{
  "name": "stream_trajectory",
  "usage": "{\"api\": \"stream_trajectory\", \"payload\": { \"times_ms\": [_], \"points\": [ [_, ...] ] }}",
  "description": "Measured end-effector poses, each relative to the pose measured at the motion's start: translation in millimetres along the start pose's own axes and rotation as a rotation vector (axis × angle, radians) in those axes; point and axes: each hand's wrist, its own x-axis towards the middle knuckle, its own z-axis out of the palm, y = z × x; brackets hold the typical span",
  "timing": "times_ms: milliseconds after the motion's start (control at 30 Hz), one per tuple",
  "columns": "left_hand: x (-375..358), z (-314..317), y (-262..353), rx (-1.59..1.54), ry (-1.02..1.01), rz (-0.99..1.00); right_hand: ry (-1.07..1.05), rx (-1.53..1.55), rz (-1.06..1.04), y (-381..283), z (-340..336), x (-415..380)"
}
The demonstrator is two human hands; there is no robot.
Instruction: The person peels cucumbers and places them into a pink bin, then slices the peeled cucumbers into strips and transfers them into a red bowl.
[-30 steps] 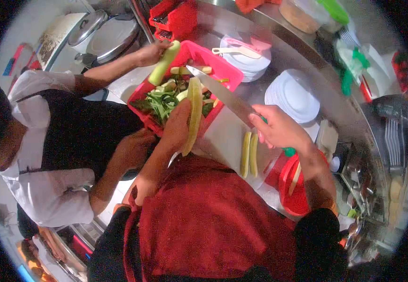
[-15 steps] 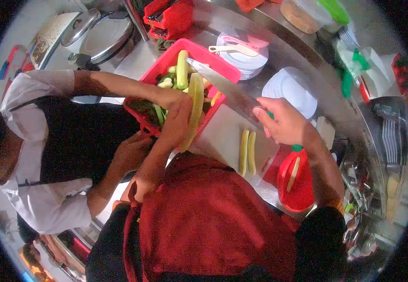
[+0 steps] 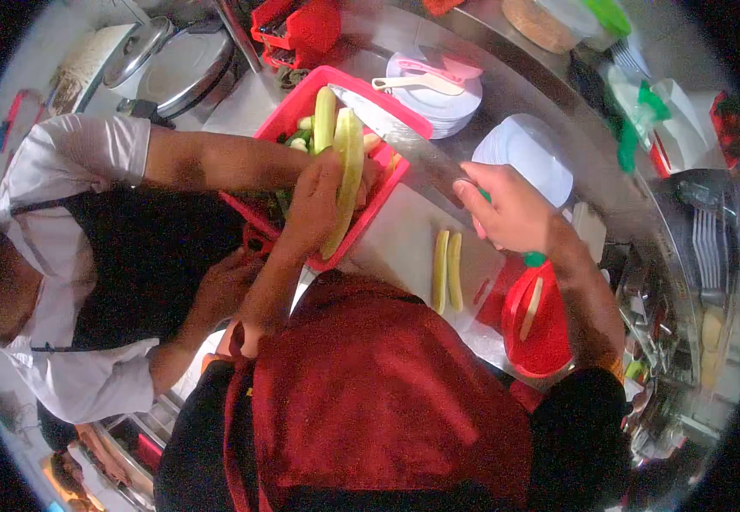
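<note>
My left hand point(image 3: 312, 198) is closed round a long pale green cucumber half point(image 3: 349, 162), held over the red bin point(image 3: 370, 243) of vegetables. My right hand point(image 3: 506, 205) grips the green handle of a large knife point(image 3: 400, 132), whose blade points up and left across the bin's right rim. Another peeled vegetable point(image 3: 325, 115) stands in the bin just left of the held piece. Two long cut strips point(image 3: 447, 270) lie side by side on the pale cutting board point(image 3: 400, 247), below the knife.
At the left a co-worker's arm point(image 3: 208, 160) reaches into the bin; their other hand point(image 3: 232, 286) is by its lower corner. White plates point(image 3: 528, 158) stand beyond the board, near plates under a cream-handled utensil point(image 3: 421, 83). A red container point(image 3: 540, 333) sits right, pots point(image 3: 184, 72) upper left.
The held cucumber piece has shifted slightly left and up with my left hand. My right hand and the knife have moved slightly up and left. The co-worker's arm reaches further over the bin.
</note>
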Motion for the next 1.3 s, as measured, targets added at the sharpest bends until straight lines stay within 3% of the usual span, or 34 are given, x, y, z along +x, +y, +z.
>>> {"api": "stream_trajectory", "payload": {
  "times_ms": [267,433,567,633,667,733,833,900,967,1033,1133,1233,1300],
  "points": [
    [14.5,3.2,-23.7,0.036,0.137,-0.017,0.09,0.055,-0.049,9.8,16.6,2.5],
    [13.6,11.6,-2.1,0.182,0.069,0.156,0.17,0.044,-0.076,12.9,30.7,0.7],
    [21.4,14.4,-3.0,-0.057,0.106,-0.036,0.191,0.136,-0.029,4.2,41.9,-3.3],
    [30.2,-1.3,-22.5,-0.144,-0.168,0.007,0.19,0.124,0.005,6.8,49.5,-4.2],
    [28.5,2.8,-19.9,-0.144,-0.168,0.007,0.221,0.112,-0.021,9.2,53.4,-3.9],
    [22.3,15.3,-12.3,-0.106,0.02,0.007,0.25,0.099,-0.049,8.7,56.0,-5.0],
    [15.1,19.6,6.4,-0.014,0.094,0.119,0.24,0.201,-0.008,5.3,56.7,-7.1],
    [15.5,21.0,7.5,-0.065,0.089,0.124,0.378,0.134,-0.108,5.4,57.3,-7.4],
    [15.0,22.3,10.1,-0.119,0.085,0.133,0.366,0.164,-0.102,0.9,53.2,-7.6],
    [11.3,24.4,13.3,0.061,0.163,0.248,0.352,0.194,-0.093,-3.7,49.5,-8.9],
    [9.4,25.8,19.4,-0.144,0.133,0.152,0.291,0.098,-0.034,-6.2,48.4,-9.3],
    [6.4,24.9,20.7,-0.017,0.144,0.271,0.344,0.094,-0.07,-3.4,54.0,-7.7],
    [6.4,26.4,28.5,-0.074,0.159,0.219,0.37,0.068,-0.064,-3.5,56.4,-8.2]
  ]
}}
